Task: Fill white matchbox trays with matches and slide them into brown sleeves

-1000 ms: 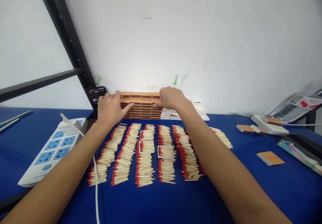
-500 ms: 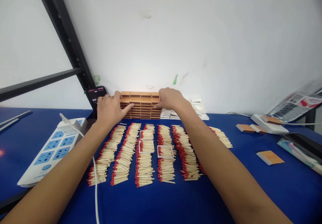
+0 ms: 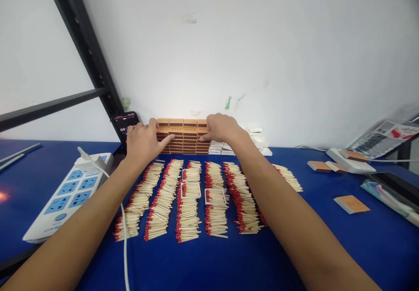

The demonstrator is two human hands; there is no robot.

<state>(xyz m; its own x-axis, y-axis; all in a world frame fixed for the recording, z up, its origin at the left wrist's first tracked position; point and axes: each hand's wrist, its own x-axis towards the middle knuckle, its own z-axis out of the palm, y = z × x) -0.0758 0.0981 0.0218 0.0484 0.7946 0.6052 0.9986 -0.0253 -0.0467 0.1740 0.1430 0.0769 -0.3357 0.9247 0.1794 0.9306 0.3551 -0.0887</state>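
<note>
Against the wall stands a stack of orange-brown matchboxes, several layers high. My left hand presses its left end, the thumb stretched across the front. At the right end my right hand curls round the boxes, its thumb on the front and its other fingers partly hidden. Before the stack lie several rows of red-tipped matches. Among them sit white matchbox trays holding matches, such as a front left tray and a front right tray.
White trays are piled right of the stack. A power strip with a white cable lies at left, near a phone. Loose matchboxes, including one orange box, lie at right. A black metal frame rises at left.
</note>
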